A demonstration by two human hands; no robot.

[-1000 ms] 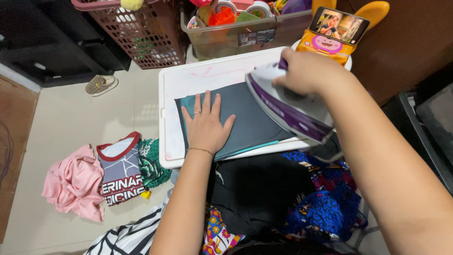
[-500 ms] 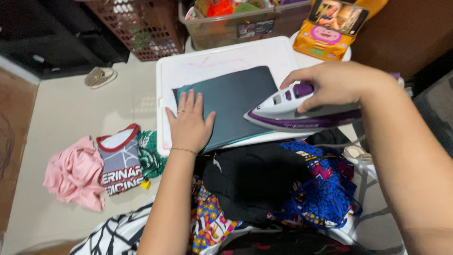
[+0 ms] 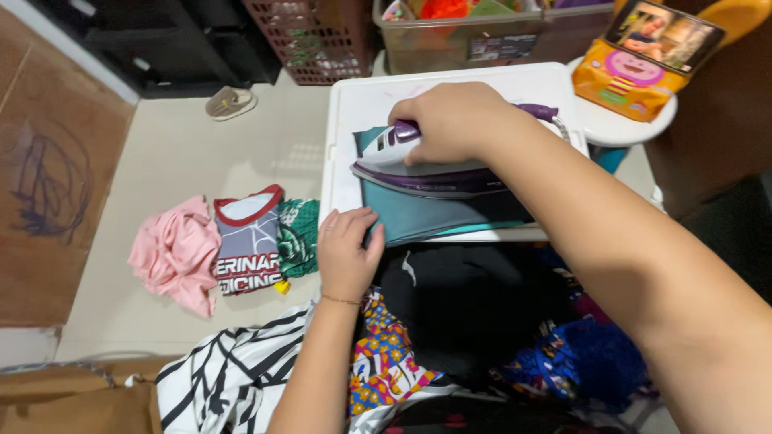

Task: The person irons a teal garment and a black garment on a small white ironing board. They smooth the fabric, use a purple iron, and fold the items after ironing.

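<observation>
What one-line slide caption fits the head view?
Right hand presses a purple iron onto teal cloth while left hand holds its corner.

A right hand [image 3: 454, 120] grips a purple-and-white iron [image 3: 434, 165] pressed flat on a teal cloth [image 3: 442, 217] atop a white surface [image 3: 354, 112], while the left hand [image 3: 347, 253] pins the cloth's near-left corner. Crumpled clothes [image 3: 217, 245] lie on the floor to the left.
</observation>
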